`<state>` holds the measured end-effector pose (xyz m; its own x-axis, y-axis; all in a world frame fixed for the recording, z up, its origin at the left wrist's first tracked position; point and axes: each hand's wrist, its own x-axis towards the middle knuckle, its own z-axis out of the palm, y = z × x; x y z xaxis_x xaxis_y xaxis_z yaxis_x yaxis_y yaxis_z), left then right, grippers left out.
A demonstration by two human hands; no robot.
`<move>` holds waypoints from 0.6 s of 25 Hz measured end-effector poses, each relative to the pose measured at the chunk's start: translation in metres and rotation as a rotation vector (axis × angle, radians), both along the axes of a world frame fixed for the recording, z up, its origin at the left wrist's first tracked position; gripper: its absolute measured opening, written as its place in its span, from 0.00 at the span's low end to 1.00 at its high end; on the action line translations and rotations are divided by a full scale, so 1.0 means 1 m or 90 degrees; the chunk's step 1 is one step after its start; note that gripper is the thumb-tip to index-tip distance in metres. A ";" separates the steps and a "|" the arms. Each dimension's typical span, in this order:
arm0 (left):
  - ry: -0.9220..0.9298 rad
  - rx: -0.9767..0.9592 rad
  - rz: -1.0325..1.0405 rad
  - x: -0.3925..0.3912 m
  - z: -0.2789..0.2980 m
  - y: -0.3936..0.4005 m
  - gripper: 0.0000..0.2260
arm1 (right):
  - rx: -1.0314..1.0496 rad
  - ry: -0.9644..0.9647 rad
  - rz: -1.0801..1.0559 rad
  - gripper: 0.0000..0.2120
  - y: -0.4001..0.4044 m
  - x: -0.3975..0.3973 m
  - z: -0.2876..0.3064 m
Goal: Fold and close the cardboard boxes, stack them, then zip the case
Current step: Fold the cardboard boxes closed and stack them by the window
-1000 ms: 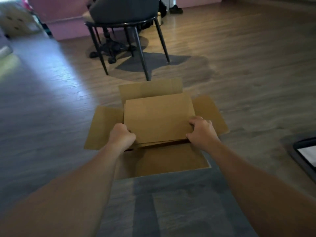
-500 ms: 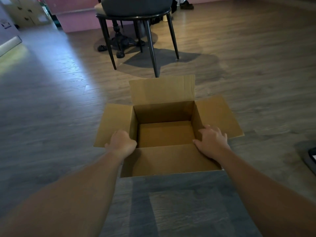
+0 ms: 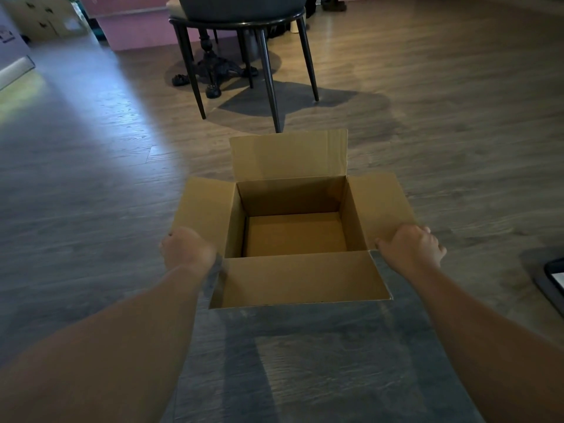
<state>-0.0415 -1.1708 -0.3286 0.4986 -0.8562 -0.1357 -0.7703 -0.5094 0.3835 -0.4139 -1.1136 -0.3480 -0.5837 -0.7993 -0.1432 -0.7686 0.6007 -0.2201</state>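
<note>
Cardboard box [image 3: 294,236] on the wood floor [image 3: 442,132], open, all four flaps splayed outward (inside bare). Left hand [image 3: 187,251] curled around the near corner of the left flap [image 3: 203,209]; right hand [image 3: 412,248] gripping the near edge of the right flap [image 3: 383,206]. Dark chair [image 3: 244,32] stands beyond the box, well apart.

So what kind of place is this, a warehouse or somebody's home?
Probably a home or café room, not a warehouse: wood-plank floor, a cushioned chair beside an ornate table base, and one open cardboard box.
</note>
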 end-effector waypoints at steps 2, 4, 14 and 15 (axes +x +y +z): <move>0.001 -0.052 0.033 -0.007 0.008 0.000 0.20 | -0.044 -0.007 -0.021 0.16 0.001 0.002 0.008; 0.003 -0.127 0.060 -0.010 0.019 -0.001 0.17 | -0.099 -0.005 -0.024 0.16 0.003 0.006 0.019; 0.265 -0.230 -0.286 -0.029 0.013 0.011 0.12 | -0.324 -0.157 0.392 0.18 -0.003 0.036 0.024; 0.298 -0.173 -0.318 -0.027 0.004 0.013 0.16 | -0.292 -0.140 0.411 0.16 -0.004 0.035 0.015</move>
